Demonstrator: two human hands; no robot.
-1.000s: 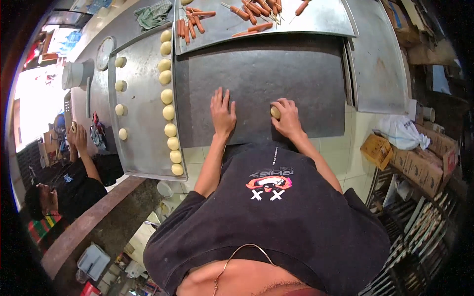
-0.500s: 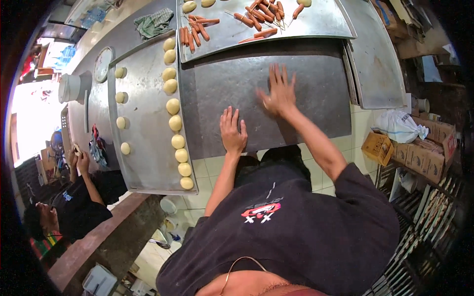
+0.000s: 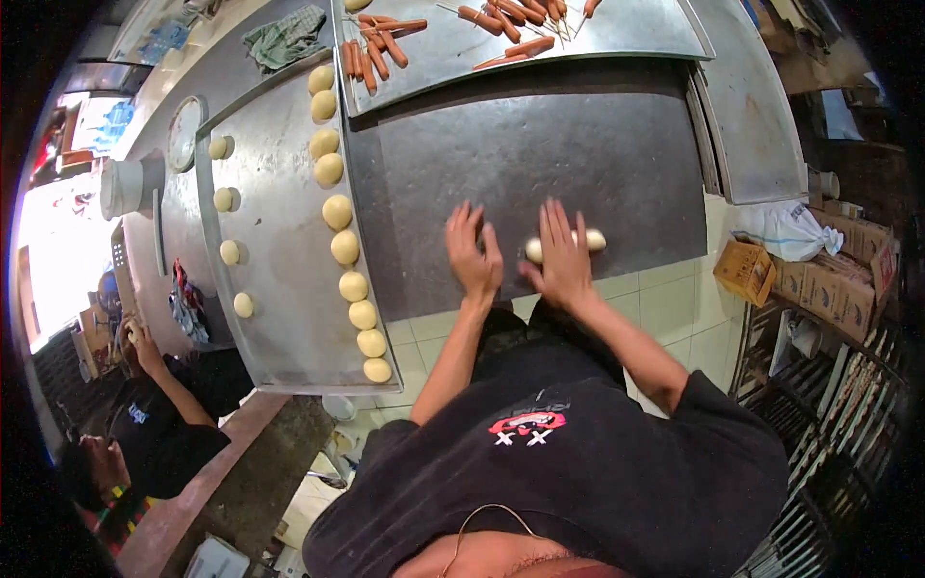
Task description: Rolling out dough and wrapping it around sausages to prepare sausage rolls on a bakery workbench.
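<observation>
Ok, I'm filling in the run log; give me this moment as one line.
right hand: laid across dough roll | left hand: apart from roll | left tray: dough balls | far tray: sausages

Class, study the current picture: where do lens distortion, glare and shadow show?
Head view: the fisheye bows the upper tray's near edge and blackens the corners; head view: the bright opening at left is washed out white; head view: shadow darkens the work surface beside the upper tray; head view: the dough roll stands out pale against it.
</observation>
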